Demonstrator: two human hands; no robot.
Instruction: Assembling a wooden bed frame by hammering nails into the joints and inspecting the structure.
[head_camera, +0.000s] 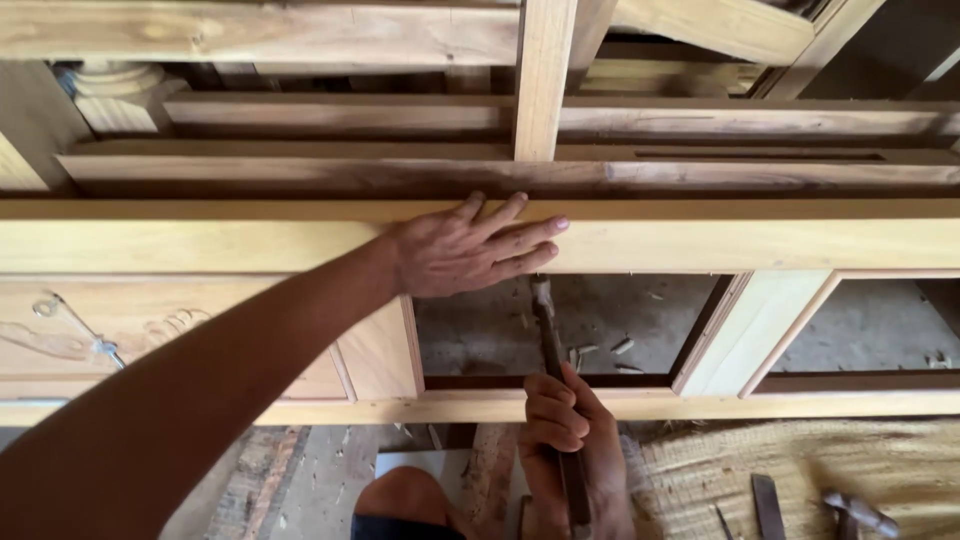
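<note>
1. Head view: the left hand lay flat, fingers spread and holding nothing, pressed on the long pale-yellow wooden rail of a door-like frame lying across the picture.
2. The right hand was closed around the dark handle of a long narrow chisel, whose upper end reached up to the underside of that rail, just below the left fingertips.
3. The chisel stood almost upright inside an open rectangular panel gap of the frame, through which a grey floor with wood chips showed.
4. Left of the gap sat a carved light-wood panel; right of it a slanted pale upright divided the next opening.
5. Behind the rail lay stacked brown timber boards crossed by a pale vertical post.
6. At lower right, on a woven straw mat, lay a flat dark chisel blade and a hammer, well apart from both hands.
</note>
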